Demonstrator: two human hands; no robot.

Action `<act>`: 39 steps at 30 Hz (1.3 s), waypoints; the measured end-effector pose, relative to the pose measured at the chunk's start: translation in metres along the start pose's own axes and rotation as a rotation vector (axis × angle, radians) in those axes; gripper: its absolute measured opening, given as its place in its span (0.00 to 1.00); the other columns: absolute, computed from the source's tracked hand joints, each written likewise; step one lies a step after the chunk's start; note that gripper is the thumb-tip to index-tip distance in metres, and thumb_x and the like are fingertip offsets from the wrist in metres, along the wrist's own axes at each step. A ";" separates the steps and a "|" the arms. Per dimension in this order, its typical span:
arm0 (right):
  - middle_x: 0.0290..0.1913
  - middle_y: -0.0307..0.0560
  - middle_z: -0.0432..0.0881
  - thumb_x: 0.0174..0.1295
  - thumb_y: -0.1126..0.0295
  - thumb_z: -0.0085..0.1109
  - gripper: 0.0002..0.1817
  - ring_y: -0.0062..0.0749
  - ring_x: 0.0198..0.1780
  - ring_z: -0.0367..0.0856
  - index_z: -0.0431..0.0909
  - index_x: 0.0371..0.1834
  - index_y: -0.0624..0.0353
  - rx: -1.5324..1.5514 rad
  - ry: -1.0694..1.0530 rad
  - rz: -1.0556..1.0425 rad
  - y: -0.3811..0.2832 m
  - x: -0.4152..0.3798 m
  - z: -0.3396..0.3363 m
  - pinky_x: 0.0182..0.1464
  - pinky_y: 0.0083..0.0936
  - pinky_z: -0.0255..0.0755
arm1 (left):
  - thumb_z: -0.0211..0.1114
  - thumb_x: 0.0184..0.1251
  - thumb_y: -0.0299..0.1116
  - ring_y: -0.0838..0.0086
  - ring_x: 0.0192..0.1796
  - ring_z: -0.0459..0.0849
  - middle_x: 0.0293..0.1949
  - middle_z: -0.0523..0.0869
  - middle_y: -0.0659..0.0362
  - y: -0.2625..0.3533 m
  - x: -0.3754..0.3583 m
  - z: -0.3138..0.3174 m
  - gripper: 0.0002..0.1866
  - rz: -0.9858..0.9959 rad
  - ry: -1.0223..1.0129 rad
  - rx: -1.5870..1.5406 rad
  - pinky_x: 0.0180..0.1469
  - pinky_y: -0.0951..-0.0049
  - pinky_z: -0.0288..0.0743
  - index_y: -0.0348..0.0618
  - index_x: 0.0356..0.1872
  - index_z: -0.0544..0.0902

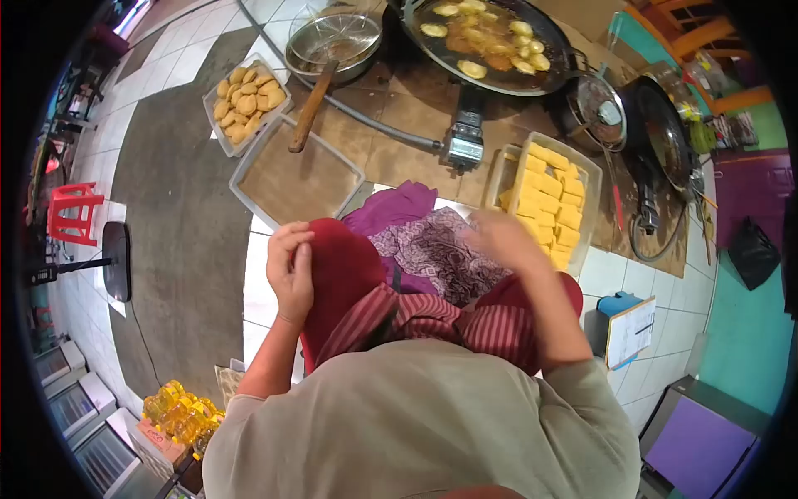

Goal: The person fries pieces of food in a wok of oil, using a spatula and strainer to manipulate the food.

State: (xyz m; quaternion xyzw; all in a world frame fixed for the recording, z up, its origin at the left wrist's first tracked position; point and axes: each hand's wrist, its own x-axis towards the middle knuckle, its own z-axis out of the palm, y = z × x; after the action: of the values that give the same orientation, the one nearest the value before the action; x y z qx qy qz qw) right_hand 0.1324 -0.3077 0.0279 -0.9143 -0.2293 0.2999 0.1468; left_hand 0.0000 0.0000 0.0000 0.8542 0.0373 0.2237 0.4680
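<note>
My left hand [291, 268] rests against my red-clad left knee [339, 259], its fingers loosely bent, the thumb a little apart from them and nothing in the hand. Motion blurs my right hand [500, 239], which hovers over the patterned purple cloth [440, 249] near my right knee; its fingers are smeared. Just beyond it, to the right, a clear plastic tub [592, 179] holds rows of yellow tofu-like blocks [544, 195]. Ahead, several pale yellow pieces [522, 41] fry in oil in a wide black wok [424, 58].
An empty-looking clear tub [353, 179] and a tub of browned fried pieces [247, 100] stand left. A wooden-handled strainer [312, 108] lies across a metal pan [366, 62]. A gas hose [374, 125] runs to the burner [464, 145]. A second pan [661, 125], clipboard [632, 331] and oil bottles [183, 413] surround me.
</note>
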 end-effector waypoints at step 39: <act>0.40 0.59 0.82 0.56 0.52 0.55 0.21 0.48 0.46 0.80 0.82 0.38 0.60 0.303 0.597 0.332 0.177 0.150 0.118 0.49 0.36 0.72 | 0.55 0.67 0.31 0.69 0.49 0.79 0.48 0.79 0.53 0.132 0.065 0.044 0.13 -0.503 -0.097 -1.528 0.49 0.71 0.75 0.37 0.49 0.74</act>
State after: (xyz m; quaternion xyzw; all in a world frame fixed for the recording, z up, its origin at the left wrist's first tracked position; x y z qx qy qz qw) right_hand 0.2258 -0.3671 -0.2083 -0.9542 0.0219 0.0704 0.2901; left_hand 0.0574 -0.0910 0.1100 0.2726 0.0449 0.0378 0.9603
